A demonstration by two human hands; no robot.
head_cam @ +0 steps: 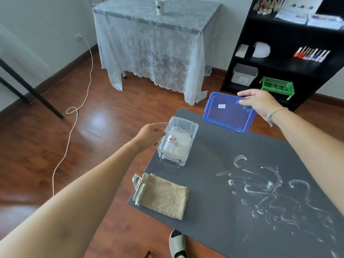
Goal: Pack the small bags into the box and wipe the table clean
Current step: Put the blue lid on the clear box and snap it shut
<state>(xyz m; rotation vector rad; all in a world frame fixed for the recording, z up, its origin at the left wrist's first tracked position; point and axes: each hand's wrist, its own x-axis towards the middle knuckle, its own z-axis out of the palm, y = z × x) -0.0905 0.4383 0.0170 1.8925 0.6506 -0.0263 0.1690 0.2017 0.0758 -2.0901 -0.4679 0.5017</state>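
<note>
A clear plastic box stands near the far left corner of the dark grey table. Small clear bags, one with red marks, lie inside it. My left hand grips the box's left wall. My right hand holds a blue lid tilted in the air, just right of and beyond the box. A folded beige towel lies on the table's left edge, in front of the box. White smears cover the table's right half.
A lace-covered table with a paper cup stands behind. A black shelf unit is at the back right. A white cable trails over the wooden floor. A slippered foot shows at the bottom.
</note>
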